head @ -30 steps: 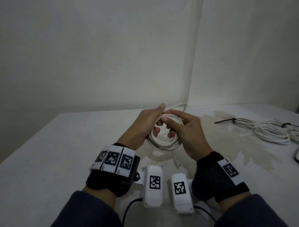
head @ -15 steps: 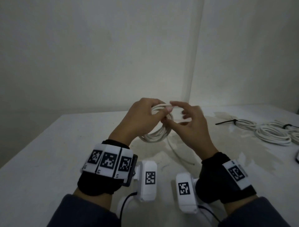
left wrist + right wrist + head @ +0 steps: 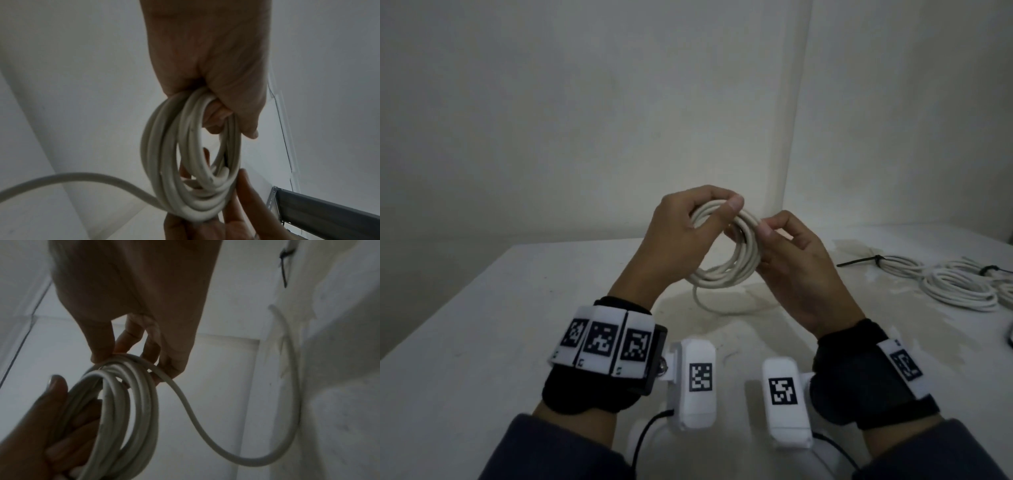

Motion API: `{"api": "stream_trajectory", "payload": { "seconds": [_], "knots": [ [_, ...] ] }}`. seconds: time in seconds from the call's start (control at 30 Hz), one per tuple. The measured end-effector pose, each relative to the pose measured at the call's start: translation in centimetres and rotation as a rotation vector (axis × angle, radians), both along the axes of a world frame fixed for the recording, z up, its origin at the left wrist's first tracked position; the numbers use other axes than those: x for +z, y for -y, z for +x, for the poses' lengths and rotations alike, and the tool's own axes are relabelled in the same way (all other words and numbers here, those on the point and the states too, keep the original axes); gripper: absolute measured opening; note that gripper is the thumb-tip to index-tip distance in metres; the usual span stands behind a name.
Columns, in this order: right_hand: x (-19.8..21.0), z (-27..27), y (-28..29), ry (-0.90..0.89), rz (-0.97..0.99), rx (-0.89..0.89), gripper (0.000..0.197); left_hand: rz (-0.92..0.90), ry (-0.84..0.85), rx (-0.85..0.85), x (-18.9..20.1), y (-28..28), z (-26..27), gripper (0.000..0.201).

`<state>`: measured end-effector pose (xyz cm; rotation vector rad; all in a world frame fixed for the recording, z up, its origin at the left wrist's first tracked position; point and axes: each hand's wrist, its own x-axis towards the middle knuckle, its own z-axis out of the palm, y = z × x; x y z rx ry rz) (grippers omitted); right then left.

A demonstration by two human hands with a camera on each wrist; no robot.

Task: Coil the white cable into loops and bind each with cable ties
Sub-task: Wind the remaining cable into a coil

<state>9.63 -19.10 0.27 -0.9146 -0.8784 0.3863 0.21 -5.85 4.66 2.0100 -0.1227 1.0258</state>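
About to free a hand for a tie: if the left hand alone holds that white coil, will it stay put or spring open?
Probably springy: the white coil keeps round, separate turns rather than slumping. The left hand wraps one side only, so the far turns may fan out. The loose tail arcs smoothly, suggesting moderate stiffness and little weight.

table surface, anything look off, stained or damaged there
Yes: the table has a blotchy, discoloured patch under the hands, running right toward the bundled white cables. It looks like a stain or worn coating; which one cannot be told. The coil itself looks tidy.
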Motion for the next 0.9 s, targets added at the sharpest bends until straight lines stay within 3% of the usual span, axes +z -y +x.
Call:
{"api": "stream_trajectory", "payload": {
  "seconds": [0.1,0.2,0.27,0.43,0.5,0.67,0.9],
  "knots": [
    [0.2,-0.2,0.1,-0.176,0.054,0.144,0.012,-0.085,0.028,-0.021,-0.5,0.7,0.5,0.02],
    [0.4,-0.3,0.1,-0.217,0.058,0.146,0.014,-0.143,0.06,-0.023,-1.0,1.2,0.8,0.022],
    [0.4,-0.5,0.0,-0.188,0.011,0.086,0.013,-0.187,0.072,-0.018,-1.2,1.2,0.9,0.022],
    [0.3,-0.9,-0.2,0.051,-0.181,-0.032,0.043,-0.234,0.1,0.018,-1.3,1.4,1.1,0.02],
    [0.0,-1.0,-0.5,0.049,-0.21,-0.044,0.046,-0.272,0.103,0.03,-1.5,1.5,1.4,0.021],
    [-0.2,-1.8,-1.2,-0.063,-0.151,0.0,0.04,-0.255,0.098,0.146,-2.6,0.9,2.3,0.019],
    [-0.6,-1.9,-2.0,-0.222,-0.017,-0.011,0.028,-0.378,0.022,0.063,-3.6,1.5,2.9,0.026]
  ]
}}
